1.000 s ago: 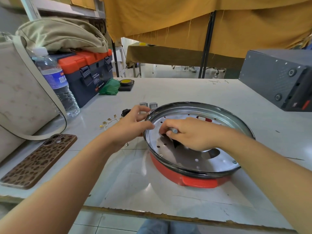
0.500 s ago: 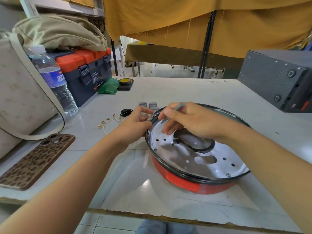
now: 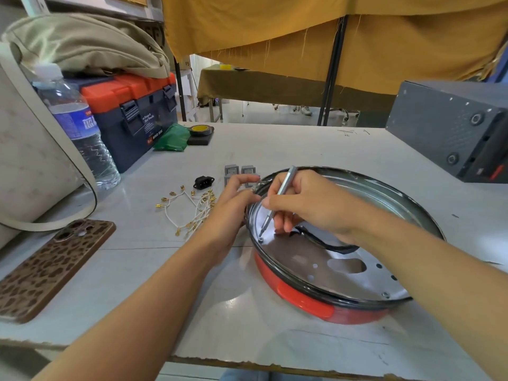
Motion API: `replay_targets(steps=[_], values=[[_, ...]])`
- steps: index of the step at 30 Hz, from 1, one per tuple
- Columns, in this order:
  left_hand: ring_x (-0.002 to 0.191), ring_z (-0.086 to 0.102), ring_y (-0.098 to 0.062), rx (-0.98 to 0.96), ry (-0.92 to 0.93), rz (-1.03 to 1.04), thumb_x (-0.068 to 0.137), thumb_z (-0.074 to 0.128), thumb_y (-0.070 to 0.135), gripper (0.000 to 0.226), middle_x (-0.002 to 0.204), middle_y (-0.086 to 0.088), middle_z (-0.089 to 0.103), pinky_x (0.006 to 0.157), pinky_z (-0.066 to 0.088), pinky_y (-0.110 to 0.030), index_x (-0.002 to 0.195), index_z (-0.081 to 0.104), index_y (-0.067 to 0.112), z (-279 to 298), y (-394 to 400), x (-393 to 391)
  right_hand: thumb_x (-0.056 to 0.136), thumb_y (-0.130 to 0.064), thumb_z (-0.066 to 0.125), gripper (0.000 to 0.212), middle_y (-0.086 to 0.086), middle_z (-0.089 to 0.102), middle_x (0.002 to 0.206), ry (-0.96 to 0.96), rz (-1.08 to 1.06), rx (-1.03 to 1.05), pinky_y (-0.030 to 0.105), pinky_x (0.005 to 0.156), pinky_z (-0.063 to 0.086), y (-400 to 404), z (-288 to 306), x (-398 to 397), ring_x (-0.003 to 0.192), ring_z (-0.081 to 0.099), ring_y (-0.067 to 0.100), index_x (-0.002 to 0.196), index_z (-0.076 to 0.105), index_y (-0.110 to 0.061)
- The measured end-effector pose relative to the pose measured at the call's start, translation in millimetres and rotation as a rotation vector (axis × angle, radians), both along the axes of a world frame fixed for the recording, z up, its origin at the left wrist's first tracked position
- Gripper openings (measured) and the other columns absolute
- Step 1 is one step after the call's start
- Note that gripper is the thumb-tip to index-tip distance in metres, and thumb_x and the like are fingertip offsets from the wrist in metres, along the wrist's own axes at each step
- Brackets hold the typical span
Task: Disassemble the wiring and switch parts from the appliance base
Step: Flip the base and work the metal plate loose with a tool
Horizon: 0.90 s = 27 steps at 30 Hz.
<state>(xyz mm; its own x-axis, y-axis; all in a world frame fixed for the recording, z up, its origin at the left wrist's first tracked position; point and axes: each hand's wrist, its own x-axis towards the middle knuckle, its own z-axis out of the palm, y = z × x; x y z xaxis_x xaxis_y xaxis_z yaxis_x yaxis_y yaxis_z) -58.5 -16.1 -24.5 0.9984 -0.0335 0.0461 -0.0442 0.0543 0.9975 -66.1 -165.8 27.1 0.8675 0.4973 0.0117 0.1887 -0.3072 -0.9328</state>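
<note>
**Screwdriver tip on a screw inside the red appliance base**

The white table (image 3: 275, 149) carries everything. At its right far corner stands a dark grey metal box (image 3: 450, 125). On the left side a beige bag (image 3: 30, 166) leans, and behind it a blue toolbox with orange lid (image 3: 132, 111) stands with a khaki cloth bag (image 3: 82, 45) on top.

The appliance base (image 3: 316, 303), round, red outside with a black rim, lies on the table at the right of centre, its shiny perforated metal plate (image 3: 338, 268) facing up. A phone in a leopard-pattern case (image 3: 52, 268) lies at the near left. A water bottle (image 3: 79, 133) stands in front of the toolbox.

The left hand (image 3: 231, 207) grips the left rim of the base with curled fingers. The right hand (image 3: 310, 202) is closed around a thin silver screwdriver (image 3: 277, 199), held like a pen; its tip touches a screw (image 3: 260, 239) near the plate's left edge.

Left of the base lie the white wires with brass terminals (image 3: 192, 210), a black power socket (image 3: 203, 182) and the grey switches (image 3: 239, 170), just beside the left hand.
</note>
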Motion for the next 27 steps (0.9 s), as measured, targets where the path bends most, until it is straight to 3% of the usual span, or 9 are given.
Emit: replay_targets(steps=[15,21,27], values=[[0.081,0.054,-0.027,0.036,-0.040,-0.013,0.088,0.042,0.009,0.030,0.094,-0.023,0.059,0.074,0.042,-0.042,0.108,0.055,0.027,-8,2,5,0.092,-0.010,0.058,0.014,0.004,0.062,0.054,-0.084,0.026,-0.060,0.023,0.053,0.049,0,-3,-1,0.054,0.058,0.020,0.078,0.057,-0.008],[0.083,0.056,-0.027,0.034,-0.048,-0.038,0.089,0.041,0.009,0.031,0.110,-0.037,0.055,0.075,0.045,-0.042,0.112,0.054,0.026,-7,3,4,0.090,-0.016,0.062,0.014,0.003,0.063,0.055,-0.209,0.020,-0.124,0.021,0.052,0.049,2,-1,-5,0.050,0.059,0.013,0.078,0.058,-0.010],[0.080,0.056,-0.022,0.046,-0.069,-0.050,0.075,0.044,0.019,0.038,0.090,-0.019,0.059,0.071,0.045,-0.036,0.111,0.053,0.025,-9,4,5,0.088,-0.020,0.066,0.020,0.002,0.062,0.054,-0.348,0.020,-0.177,0.019,0.050,0.050,5,1,-9,0.045,0.055,0.005,0.071,0.055,-0.017]])
